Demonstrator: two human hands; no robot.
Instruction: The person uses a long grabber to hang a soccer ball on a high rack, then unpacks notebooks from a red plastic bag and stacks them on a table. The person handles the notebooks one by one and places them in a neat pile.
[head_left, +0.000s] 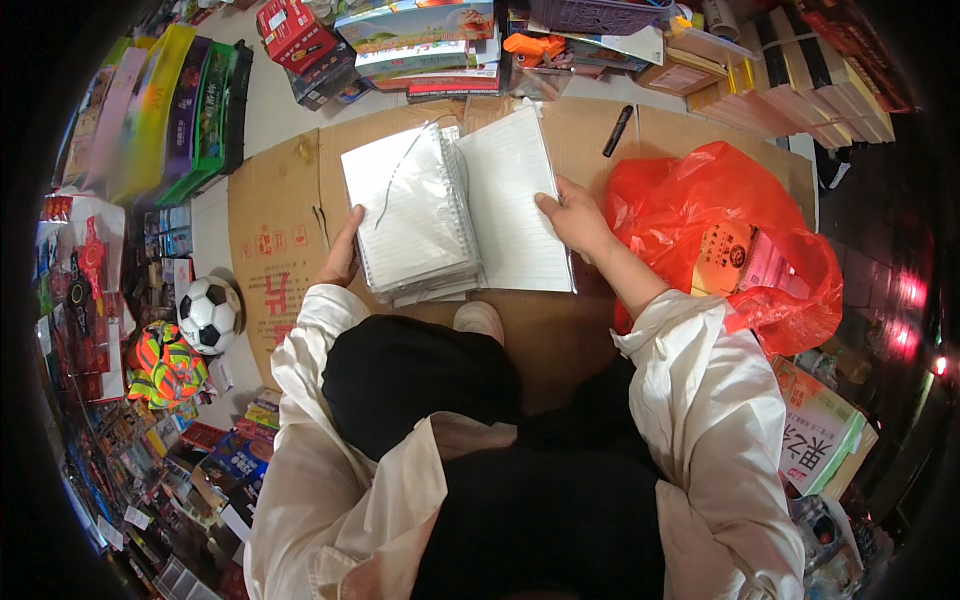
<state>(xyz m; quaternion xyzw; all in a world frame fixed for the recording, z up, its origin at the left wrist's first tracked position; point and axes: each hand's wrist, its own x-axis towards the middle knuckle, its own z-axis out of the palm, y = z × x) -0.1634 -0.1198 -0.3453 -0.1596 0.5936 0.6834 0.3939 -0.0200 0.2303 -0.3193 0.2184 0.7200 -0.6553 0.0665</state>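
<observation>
A stack of spiral-bound notebooks (416, 217) with lined white pages and clear plastic wrap lies over my lap, above a flattened cardboard sheet. A thin grey cord crosses the top one. My left hand (346, 247) holds the stack by its left edge, thumb on top. My right hand (576, 217) grips the right edge of another lined notebook (517, 202), its thumb on the page and its fingers beneath. This notebook's left side meets the spiral edge of the stack. Whether it is joined to the stack, I cannot tell.
Cardboard (277, 180) covers the floor. A black marker (617, 131) lies at the upper right, near a red plastic bag (675, 195) with packs inside. A football (210, 315) sits left. Boxes (420, 34), a purple basket (600, 15) and bound paper stacks (795, 90) line the far side.
</observation>
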